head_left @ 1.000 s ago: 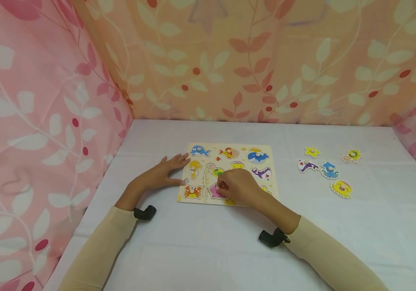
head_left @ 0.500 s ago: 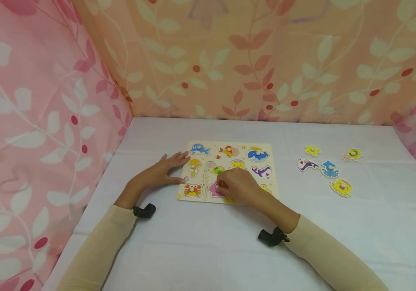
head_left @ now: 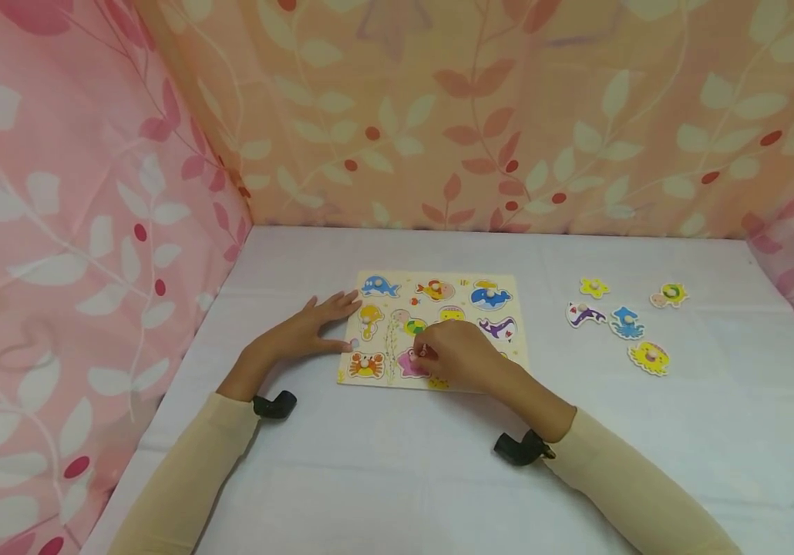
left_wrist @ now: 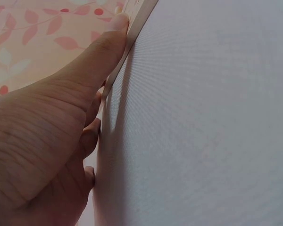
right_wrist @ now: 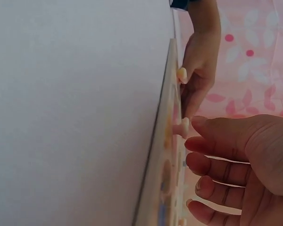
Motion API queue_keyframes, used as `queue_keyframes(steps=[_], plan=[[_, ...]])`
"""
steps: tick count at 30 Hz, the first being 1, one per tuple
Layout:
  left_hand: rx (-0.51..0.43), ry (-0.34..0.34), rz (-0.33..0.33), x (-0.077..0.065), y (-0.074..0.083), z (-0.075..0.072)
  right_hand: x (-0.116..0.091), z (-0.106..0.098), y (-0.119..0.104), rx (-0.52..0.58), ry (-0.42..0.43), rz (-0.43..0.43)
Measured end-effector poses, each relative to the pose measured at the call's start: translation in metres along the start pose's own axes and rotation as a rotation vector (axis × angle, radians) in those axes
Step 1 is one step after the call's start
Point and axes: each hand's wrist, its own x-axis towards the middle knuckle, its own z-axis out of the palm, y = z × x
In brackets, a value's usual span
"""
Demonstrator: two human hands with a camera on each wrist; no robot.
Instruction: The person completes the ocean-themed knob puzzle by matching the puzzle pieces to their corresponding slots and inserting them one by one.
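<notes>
Board: we see the light wooden board [head_left: 465,301] lying flat on the white surface [head_left: 369,470], pictures of sea animals in rows across it.
Left hand: our left hand [head_left: 303,331] rests at the board's left edge, fingers stretched and spread, thumb touching the rim.
Right hand: our right hand [head_left: 462,354] is over the board's lower part, well apart from the left; its fingers curve loosely just beside a knob [right_wrist: 183,127], clamped on nothing we can make out.
Pink piece: the pink piece [head_left: 411,364] lies in the bottom row under our right fingertips, right of the crab [head_left: 366,365].
Loose pieces: to the board's right we see a yellow star [head_left: 594,288], turtle [head_left: 669,295], purple-and-white piece [head_left: 586,314], blue piece [head_left: 627,323] and yellow piece [head_left: 650,358].
</notes>
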Motion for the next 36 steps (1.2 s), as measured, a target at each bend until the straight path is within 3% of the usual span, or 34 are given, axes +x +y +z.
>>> queue_keyframes(steps=[14,22,36], plan=[[-0.007,-0.011,-0.005,-0.002,-0.001,0.006,-0.014,-0.049,0.014,0.045,0.101,-0.006],[0.002,0.009,0.007,0.002,0.001,0.003,-0.028,-0.081,0.025,0.079,0.163,0.055],[0.013,0.005,0.022,0.01,-0.001,0.005,-0.061,-0.094,0.073,0.056,0.186,0.212]])
